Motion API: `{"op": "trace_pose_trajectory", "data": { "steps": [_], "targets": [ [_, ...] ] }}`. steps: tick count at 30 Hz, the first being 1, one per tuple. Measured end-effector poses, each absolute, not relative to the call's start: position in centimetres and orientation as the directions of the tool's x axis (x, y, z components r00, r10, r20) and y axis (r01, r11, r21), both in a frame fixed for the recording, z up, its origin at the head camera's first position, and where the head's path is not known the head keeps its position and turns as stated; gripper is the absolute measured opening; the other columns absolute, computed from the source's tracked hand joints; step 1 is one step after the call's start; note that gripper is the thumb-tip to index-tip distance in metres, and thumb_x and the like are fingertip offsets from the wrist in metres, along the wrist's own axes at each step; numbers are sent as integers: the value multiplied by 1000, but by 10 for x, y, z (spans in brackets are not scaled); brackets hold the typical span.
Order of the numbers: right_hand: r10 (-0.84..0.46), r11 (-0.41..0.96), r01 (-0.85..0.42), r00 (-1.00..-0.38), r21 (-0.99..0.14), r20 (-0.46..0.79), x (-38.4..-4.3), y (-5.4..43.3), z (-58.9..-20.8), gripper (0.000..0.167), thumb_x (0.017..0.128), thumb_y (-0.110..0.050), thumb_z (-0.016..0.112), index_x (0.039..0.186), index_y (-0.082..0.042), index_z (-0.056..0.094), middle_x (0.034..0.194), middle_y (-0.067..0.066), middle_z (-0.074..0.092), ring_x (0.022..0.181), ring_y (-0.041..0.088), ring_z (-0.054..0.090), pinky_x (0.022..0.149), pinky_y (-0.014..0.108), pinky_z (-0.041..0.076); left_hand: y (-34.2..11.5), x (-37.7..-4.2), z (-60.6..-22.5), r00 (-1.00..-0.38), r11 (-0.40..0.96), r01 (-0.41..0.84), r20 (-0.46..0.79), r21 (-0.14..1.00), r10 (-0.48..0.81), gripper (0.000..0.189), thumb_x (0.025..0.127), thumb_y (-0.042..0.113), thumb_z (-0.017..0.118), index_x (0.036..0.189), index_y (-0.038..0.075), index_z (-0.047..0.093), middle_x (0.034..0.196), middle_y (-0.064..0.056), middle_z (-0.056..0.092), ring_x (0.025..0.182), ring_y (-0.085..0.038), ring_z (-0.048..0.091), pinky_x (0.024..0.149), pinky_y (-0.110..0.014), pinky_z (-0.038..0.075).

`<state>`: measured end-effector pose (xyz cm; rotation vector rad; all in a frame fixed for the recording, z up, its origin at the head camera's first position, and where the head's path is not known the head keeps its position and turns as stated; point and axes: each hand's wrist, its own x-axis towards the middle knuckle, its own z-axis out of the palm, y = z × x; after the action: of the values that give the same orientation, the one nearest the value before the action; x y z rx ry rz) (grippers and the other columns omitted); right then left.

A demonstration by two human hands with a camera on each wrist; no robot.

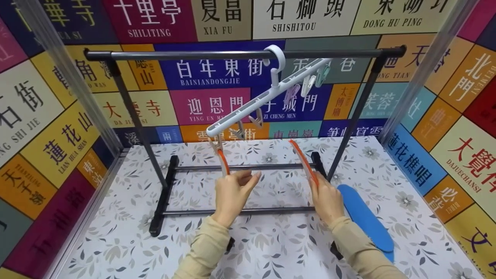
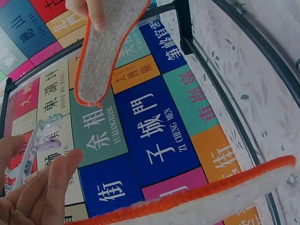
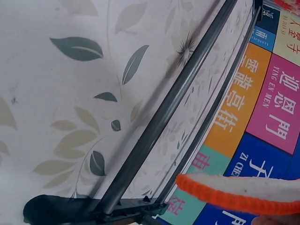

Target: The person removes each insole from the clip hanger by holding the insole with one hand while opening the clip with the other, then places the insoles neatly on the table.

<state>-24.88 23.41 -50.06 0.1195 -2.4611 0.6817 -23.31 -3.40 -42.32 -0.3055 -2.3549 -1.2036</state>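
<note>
A white clip hanger (image 1: 248, 106) hooks over the rack's top bar and tilts down to the left. At its low end a beige clip (image 1: 215, 142) meets the top of an orange-edged insole (image 1: 223, 161), which hangs there. My left hand (image 1: 234, 195) is beside this insole, thumb and fingers apart, and hides its lower part in the head view. The left wrist view shows the hanging insole (image 2: 211, 190) below loosely bent fingers (image 2: 61, 180). With my right hand (image 1: 327, 197) I grip a second insole (image 1: 304, 161), grey-white with an orange rim; its tip points up.
A black rack frame (image 1: 141, 128) stands on the flower-patterned tabletop (image 1: 116, 232). Blue insoles (image 1: 366, 217) lie at the right. More clips, one of them purple (image 1: 291, 93), hang from the hanger. Sign-printed walls (image 1: 217, 77) enclose the back and sides.
</note>
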Motion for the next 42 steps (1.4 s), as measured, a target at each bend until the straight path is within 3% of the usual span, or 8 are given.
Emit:
{"op": "trace_pose_trajectory", "data": {
  "steps": [4, 7, 11, 16, 20, 27, 32, 42],
  "targets": [
    [79, 872, -210, -832, -443, 549, -245, 248, -499, 30, 103, -21, 51, 117, 3, 64, 79, 24, 67, 62, 46, 62, 58, 60, 49, -32, -229, -428, -858, 594, 416, 514, 689, 4, 40, 90, 44, 70, 95, 5, 78, 82, -8, 77, 72, -13, 75, 66, -29, 60],
    [96, 880, -183, -835, -438, 542, -241, 262, -500, 28, 103, -20, 50, 112, 3, 64, 69, 23, 61, 59, 46, 59, 57, 60, 46, -32, -226, -431, -861, 594, 419, 509, 687, 19, 42, 92, 45, 68, 95, 4, 78, 82, -8, 77, 72, -13, 75, 65, -30, 60],
    [116, 883, -150, -849, -444, 516, -234, 279, -501, 30, 104, -21, 49, 114, 4, 63, 83, 32, 66, 72, 55, 62, 64, 66, 46, -31, -223, -434, -873, 603, 402, 488, 689, 24, 40, 92, 43, 68, 96, 5, 78, 82, -8, 77, 72, -13, 75, 67, -32, 59],
    [130, 885, -107, -878, -453, 461, -223, 302, -503, 34, 105, -23, 45, 116, 5, 60, 80, 32, 65, 73, 56, 62, 66, 67, 46, -30, -221, -440, -875, 606, 397, 483, 689, 25, 38, 91, 43, 69, 95, 6, 79, 81, -6, 77, 71, -12, 74, 67, -31, 59],
    [143, 892, -64, -899, -447, 414, -212, 322, -503, 38, 106, -22, 42, 124, 8, 57, 88, 37, 65, 81, 61, 60, 72, 69, 46, -29, -219, -443, -874, 594, 404, 485, 696, 27, 39, 91, 44, 68, 95, 6, 79, 81, -6, 77, 70, -11, 74, 62, -26, 59],
    [205, 898, 75, -943, -434, 261, -197, 355, -506, 50, 108, -30, 33, 136, 10, 47, 112, 43, 59, 98, 62, 57, 81, 70, 45, -28, -218, -448, -880, 617, 391, 474, 683, 33, 40, 91, 43, 68, 97, 5, 78, 83, -7, 77, 73, -13, 74, 67, -29, 59],
    [222, 898, 123, -956, -422, 194, -192, 371, -513, 51, 108, -29, 36, 137, 12, 44, 119, 44, 55, 103, 62, 56, 82, 69, 45, -25, -217, -451, -894, 628, 376, 446, 682, 52, 42, 91, 46, 68, 99, 6, 78, 85, -7, 77, 75, -13, 75, 68, -31, 59],
    [194, 951, 130, -957, -282, 216, -193, 390, -534, 34, 100, -10, 46, 125, 14, 47, 106, 43, 59, 82, 60, 60, 61, 64, 49, -23, -214, -455, -909, 601, 356, 414, 715, 46, 43, 90, 46, 69, 100, 5, 77, 87, -9, 77, 76, -15, 75, 68, -27, 60]
  ]
}}
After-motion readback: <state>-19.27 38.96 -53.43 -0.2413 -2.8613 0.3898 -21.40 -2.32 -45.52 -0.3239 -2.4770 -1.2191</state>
